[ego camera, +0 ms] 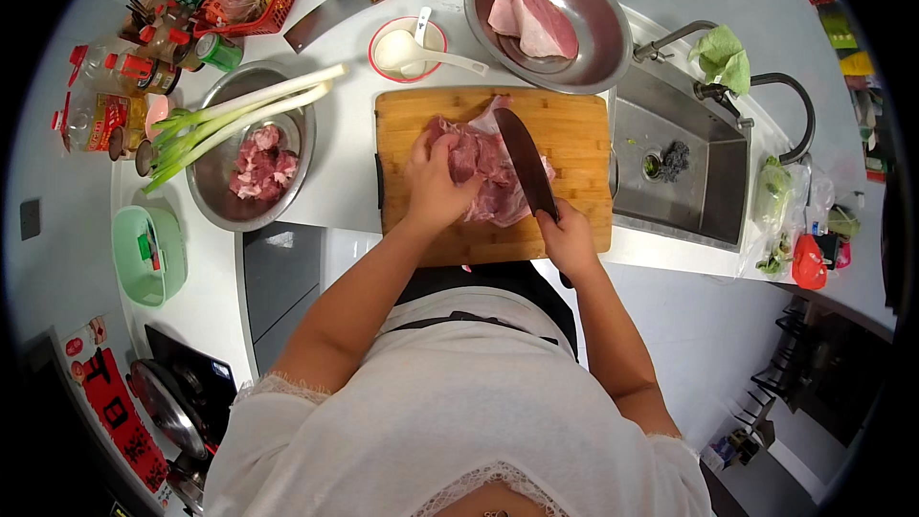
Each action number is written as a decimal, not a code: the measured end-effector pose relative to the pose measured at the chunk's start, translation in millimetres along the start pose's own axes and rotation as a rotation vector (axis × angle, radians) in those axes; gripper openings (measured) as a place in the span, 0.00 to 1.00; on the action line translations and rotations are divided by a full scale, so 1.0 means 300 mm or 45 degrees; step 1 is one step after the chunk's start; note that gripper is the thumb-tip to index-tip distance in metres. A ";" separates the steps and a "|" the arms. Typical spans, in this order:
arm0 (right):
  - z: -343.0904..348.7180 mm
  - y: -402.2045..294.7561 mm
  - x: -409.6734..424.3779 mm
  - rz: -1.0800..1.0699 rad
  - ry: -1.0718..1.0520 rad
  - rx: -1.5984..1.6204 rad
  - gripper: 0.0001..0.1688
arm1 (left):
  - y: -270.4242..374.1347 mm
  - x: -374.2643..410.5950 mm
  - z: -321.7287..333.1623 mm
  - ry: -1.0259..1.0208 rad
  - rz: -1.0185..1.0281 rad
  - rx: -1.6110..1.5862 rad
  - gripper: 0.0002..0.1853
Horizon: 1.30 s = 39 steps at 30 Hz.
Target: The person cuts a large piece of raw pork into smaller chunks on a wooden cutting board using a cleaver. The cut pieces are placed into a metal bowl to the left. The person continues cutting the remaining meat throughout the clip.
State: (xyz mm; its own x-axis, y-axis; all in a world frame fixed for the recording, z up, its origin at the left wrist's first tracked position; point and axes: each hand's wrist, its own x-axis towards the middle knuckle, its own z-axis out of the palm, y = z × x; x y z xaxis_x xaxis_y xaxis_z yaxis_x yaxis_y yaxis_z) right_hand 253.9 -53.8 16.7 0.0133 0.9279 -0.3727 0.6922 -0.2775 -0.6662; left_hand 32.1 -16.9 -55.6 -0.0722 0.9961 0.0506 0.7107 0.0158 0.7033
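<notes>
A large piece of raw meat lies on the wooden cutting board. My left hand presses on its left part with the fingers spread. In my right hand is a knife with a wide dark blade, its blade over the right part of the meat; whether the edge is in the meat I cannot tell. Smaller meat pieces sit in the steel bowl at left, with green onions laid across it. Another steel bowl, behind the board, holds a thick cut of meat.
A cleaver lies at the back, beside a red-rimmed bowl with a ladle and a spoon. Right of the board is the steel sink. Bottles, jars and a red basket stand back left, a green tub near left.
</notes>
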 end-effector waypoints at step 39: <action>-0.170 0.303 -0.052 0.273 0.052 0.391 0.15 | 0.205 0.029 0.043 -0.603 0.233 0.577 0.48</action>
State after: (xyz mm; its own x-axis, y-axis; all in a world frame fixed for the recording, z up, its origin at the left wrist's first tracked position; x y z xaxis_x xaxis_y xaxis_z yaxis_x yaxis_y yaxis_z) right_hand 353.3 -80.8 -5.1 0.1678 0.8479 -0.5029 0.4222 -0.5228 -0.7406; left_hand 84.2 -6.2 -21.1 0.3179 0.9152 -0.2479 0.9127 -0.2245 0.3415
